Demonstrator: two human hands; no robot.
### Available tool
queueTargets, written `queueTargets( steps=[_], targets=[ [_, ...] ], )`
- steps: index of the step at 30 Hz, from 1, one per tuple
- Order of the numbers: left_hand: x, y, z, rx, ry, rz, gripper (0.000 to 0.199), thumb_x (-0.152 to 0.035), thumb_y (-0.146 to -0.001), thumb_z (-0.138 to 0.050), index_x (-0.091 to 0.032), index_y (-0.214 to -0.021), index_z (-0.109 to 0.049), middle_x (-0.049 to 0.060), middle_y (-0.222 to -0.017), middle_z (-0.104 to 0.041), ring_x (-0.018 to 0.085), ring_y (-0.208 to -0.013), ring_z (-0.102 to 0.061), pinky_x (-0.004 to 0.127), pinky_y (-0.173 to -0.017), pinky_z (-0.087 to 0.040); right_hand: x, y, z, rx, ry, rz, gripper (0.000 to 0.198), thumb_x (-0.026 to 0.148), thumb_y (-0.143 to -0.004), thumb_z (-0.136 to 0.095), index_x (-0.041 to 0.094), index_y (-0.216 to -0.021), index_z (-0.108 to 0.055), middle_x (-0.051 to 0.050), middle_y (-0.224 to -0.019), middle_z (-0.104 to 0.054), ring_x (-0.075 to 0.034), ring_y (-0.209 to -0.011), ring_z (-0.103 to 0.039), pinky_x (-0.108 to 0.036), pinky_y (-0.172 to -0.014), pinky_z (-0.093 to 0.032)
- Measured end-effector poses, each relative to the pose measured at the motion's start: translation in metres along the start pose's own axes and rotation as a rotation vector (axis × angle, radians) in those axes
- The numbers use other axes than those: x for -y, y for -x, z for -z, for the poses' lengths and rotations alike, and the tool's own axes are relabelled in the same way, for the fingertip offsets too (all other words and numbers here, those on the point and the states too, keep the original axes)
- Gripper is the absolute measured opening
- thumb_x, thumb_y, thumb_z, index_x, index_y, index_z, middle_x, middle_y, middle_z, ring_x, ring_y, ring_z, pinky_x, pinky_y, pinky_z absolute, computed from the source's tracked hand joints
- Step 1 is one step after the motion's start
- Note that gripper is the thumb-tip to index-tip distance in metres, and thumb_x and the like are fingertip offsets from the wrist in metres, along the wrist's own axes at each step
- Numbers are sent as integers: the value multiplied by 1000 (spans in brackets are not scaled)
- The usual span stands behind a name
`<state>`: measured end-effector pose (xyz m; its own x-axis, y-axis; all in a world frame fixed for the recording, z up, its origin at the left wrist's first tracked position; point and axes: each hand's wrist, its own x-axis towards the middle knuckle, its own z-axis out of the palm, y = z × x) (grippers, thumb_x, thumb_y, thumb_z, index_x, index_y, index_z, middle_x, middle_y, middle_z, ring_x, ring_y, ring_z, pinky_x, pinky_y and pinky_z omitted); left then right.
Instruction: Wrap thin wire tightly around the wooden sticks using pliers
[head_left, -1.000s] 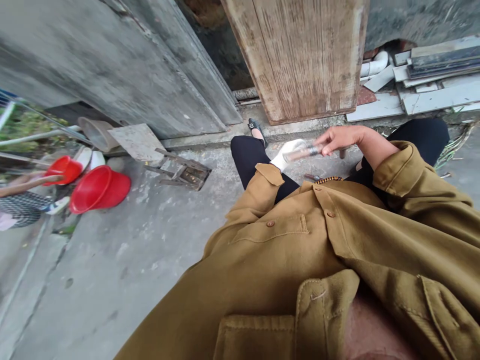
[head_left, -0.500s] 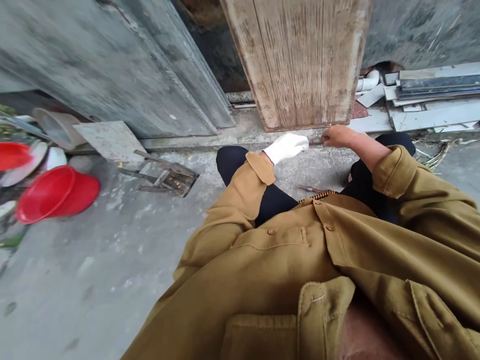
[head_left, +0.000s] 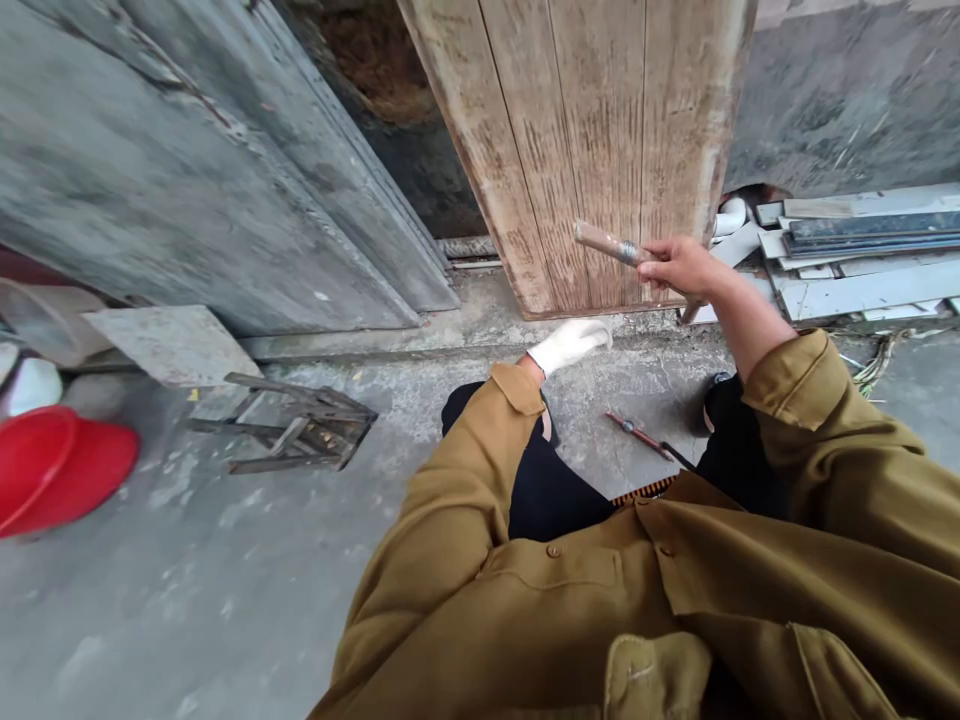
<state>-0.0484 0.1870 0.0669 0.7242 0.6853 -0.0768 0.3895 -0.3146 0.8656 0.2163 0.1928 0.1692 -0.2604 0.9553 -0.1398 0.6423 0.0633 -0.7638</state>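
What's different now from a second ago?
The brown tool in the right hand has moved up, away from the gloved left hand; it now shows against the wooden panel, not below it. The right hand's grip, panel and stool stayed.

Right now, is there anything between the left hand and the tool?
Nothing visible stands between the left hand and the tool held by the right hand; the wooden panel shows behind the gap.

Your right hand (head_left: 681,268) covers part of the wooden tool (head_left: 606,243); your gloved left hand (head_left: 568,345) hides its palm. Red bucket (head_left: 71,468) cropped at left edge, plank panel (head_left: 600,150) at top.
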Motion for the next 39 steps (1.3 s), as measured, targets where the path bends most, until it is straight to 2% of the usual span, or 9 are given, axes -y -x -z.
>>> queueTargets(
  steps=[3, 7, 12, 18, 23, 28, 33, 35, 39],
  targets=[
    [1, 5, 3, 8, -110, -30, 28, -38, -94, -56, -16, -88, -74, 4, -90, -76, 18, -86, -67, 31, -89, -54, -18, -26, -20, 2, 382, -100, 29, 36, -94, -65, 16, -113, -76, -10, -96, -72, -23, -89, -64, -32, -74, -41],
    [0, 3, 26, -98, -40, -38, 27, -35, -93, -55, -15, -86, -72, 6, -89, -76, 18, -85, -69, 31, -87, -55, -26, -30, -44, 334, 626, -70, 31, 36, -93, -67, 18, -116, -78, -15, -108, -75, -26, -98, -67, -31, -74, -41],
    [5, -23, 42, -135, -22, 10, 20, -29, -87, -60, -13, -90, -72, 7, -93, -77, 18, -89, -69, 30, -89, -55, -6, -13, -35, 879, 173, 73, 31, 40, -89, -73, 17, -109, -78, -3, -80, -69, -16, -73, -59, -27, -71, -44],
    [2, -25, -2, -5, -61, 72, 32, -39, -98, -52, -16, -87, -72, 5, -83, -72, 17, -78, -63, 29, -81, -54, -3, 1, -10, 400, -65, 32, 28, 42, -92, -70, 17, -105, -73, -2, -76, -64, -14, -70, -56, -28, -69, -43],
    [-10, -16, -14, 197, -241, -30, 40, -46, -101, -46, -19, -95, -75, 5, -91, -75, 20, -86, -66, 31, -86, -51, -21, -10, -13, 147, 297, -158, 18, 34, -96, -66, 17, -99, -72, -7, -84, -69, -19, -80, -62, -31, -72, -42],
    [-16, -20, 12, 117, -509, -54, 36, -43, -99, -49, -19, -95, -76, 8, -95, -76, 24, -89, -67, 35, -85, -50, -28, -10, -29, 372, 642, -153, 19, 31, -93, -70, 15, -97, -77, -15, -96, -74, -25, -90, -66, -34, -74, -42],
    [-18, -23, 32, -9, -228, -86, 28, -39, -93, -59, -16, -97, -76, 8, -100, -78, 22, -96, -70, 34, -91, -52, -14, 10, -34, 881, 168, -61, 14, 31, -89, -76, 17, -91, -74, 0, -68, -62, -15, -67, -58, -29, -66, -43],
    [-20, -24, 32, -67, -50, -48, 27, -38, -94, -59, -15, -97, -75, 8, -98, -77, 19, -87, -68, 32, -83, -53, -7, 17, -27, 765, -57, 37, 27, 42, -86, -79, 18, -96, -72, 2, -68, -60, -14, -67, -56, -28, -66, -43],
    [-24, -23, 19, -124, 149, 79, 34, -41, -101, -51, -15, -96, -72, 5, -82, -70, 12, -60, -52, 28, -59, -43, -6, 20, -4, 162, -448, 141, 40, 56, -86, -76, 20, -95, -61, -1, -77, -57, -14, -68, -51, -30, -66, -45]
  ],
)
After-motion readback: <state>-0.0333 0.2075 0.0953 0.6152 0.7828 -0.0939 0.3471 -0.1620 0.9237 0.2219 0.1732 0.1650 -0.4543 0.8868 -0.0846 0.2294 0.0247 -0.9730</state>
